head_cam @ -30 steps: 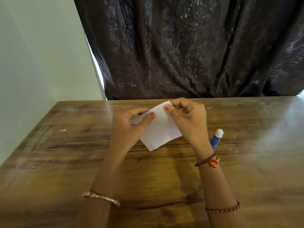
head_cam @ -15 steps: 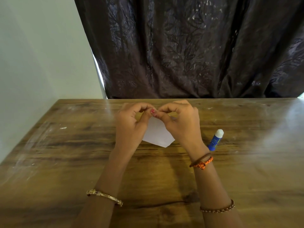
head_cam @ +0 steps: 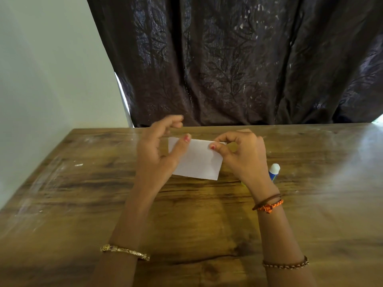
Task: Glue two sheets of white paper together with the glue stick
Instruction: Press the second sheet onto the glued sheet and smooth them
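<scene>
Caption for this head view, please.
Both hands, left hand and right hand, hold white paper above wooden table; glue stick lies beside.

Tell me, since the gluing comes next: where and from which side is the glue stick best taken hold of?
Probably by its blue barrel, just below the white cap, coming from the right. The glue stick lies on the table half hidden behind the right hand's wrist, so only its cap end and right side are exposed.
</scene>
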